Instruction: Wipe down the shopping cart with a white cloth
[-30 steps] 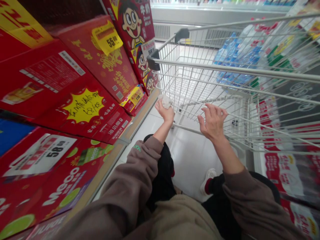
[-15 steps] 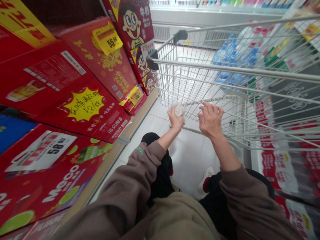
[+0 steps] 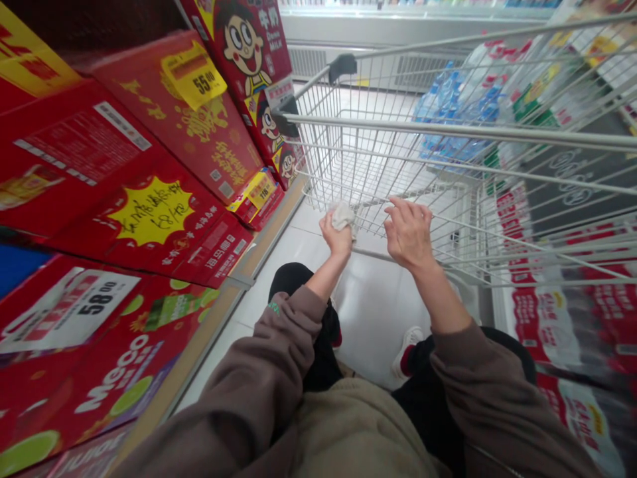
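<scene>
My left hand (image 3: 337,234) is closed around a crumpled white cloth (image 3: 343,216), at the lower edge of a wire shopping cart (image 3: 368,123). To its right, my right hand (image 3: 409,232) is raised with bent, parted fingers and nothing visible in it. Its fingertips are close to the cart's lower wires; whether they touch I cannot tell. The cart's metal basket spreads across the upper right, and its contents, if any, are hard to separate from what lies behind the wires.
Stacked red drink cartons (image 3: 114,352) with price signs line the left on a low shelf edge (image 3: 239,282). Blue-tinted water bottles (image 3: 450,109) show through the cart. Wrapped bottle packs (image 3: 552,325) are stacked at right. A refrigerated case (image 3: 373,33) stands behind.
Both hands and the cart appear slightly further left in the view, which has shifted a little. My left hand keeps hold of the cloth, and my right hand's pose is nearly the same.
</scene>
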{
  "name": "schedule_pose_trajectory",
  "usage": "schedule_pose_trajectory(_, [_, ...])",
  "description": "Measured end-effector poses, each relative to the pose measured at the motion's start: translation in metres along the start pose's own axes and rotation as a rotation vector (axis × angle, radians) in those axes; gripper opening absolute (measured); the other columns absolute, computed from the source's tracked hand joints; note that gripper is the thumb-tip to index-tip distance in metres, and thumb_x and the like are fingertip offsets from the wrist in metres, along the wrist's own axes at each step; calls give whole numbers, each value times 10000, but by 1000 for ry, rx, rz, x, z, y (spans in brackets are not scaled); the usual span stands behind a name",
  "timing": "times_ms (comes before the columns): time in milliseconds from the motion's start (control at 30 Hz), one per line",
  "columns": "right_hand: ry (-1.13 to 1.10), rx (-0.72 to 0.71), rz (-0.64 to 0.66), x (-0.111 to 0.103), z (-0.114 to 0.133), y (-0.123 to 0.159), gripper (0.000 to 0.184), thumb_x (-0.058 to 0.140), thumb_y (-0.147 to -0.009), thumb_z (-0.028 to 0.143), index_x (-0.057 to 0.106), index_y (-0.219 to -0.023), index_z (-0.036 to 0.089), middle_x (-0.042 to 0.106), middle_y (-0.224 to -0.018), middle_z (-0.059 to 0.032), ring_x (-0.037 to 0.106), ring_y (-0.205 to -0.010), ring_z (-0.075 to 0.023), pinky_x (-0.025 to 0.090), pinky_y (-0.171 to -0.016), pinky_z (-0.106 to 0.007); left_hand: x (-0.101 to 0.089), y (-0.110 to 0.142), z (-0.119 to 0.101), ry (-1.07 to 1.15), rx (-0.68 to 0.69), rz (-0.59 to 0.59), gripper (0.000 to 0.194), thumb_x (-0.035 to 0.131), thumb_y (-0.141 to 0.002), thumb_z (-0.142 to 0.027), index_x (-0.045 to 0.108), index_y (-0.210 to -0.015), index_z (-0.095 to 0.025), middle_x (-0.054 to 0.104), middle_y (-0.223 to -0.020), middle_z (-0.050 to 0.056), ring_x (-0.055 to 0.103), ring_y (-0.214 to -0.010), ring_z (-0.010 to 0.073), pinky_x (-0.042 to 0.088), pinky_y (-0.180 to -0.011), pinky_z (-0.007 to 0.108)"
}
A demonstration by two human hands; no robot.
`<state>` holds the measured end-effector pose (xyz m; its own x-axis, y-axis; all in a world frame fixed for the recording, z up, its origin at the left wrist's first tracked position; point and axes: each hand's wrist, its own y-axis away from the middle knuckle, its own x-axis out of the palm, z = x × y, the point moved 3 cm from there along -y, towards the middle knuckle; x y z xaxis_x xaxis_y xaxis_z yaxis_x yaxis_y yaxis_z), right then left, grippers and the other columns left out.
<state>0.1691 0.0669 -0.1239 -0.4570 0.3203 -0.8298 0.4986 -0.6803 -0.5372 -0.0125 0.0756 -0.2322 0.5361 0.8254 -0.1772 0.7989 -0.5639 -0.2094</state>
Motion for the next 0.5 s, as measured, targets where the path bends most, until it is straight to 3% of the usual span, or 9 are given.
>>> schedule_pose_trajectory(100, [-7, -3, 4, -1, 0, 0, 411, 287, -1047, 377, 612, -1207, 182, 583, -1466, -117, 487, -1318, -272, 264, -1105, -455, -6, -6, -1, -52, 12, -132, 438, 635, -748, -51, 615, -1146, -232, 556, -1198, 74, 598, -1144, 219, 480, -1097, 377])
schedule_pose_trajectory(267, [-3, -3, -1, -2, 0, -1, 413, 284, -1046, 387, 617, -1194, 192, 603, -1439, -113, 507, -1278, -273, 290, -1080, -452, -5, 4, -12, -101, 218, 182, 487, 645, -716, 23, 672, -1131, -230, 549, -1148, 99, 575, -1193, 257, 499, -1096, 411])
schedule_pose_trajectory(333, [3, -5, -4, -2, 0, -2, 416, 281, -1046, 385, 618, -1189, 188, 606, -1432, -117, 512, -1267, -274, 296, -1073, -452, -11, 10, -14, -125, 319, 226, 567, 621, -693, 65, 676, -1175, -230, 518, -1263, 124, 525, -1301, 278, 464, -1144, 443])
schedule_pose_trajectory(500, [7, -10, -17, -2, 0, -1, 415, 279, -1047, 388, 623, -1165, 188, 608, -1425, -113, 514, -1259, -270, 296, -1068, -449, -18, 7, -10, -170, 444, 269, 797, 561, -632, 149, 609, -1304, -277, 256, -1666, 97, 127, -1592, 347, 205, -1264, 648])
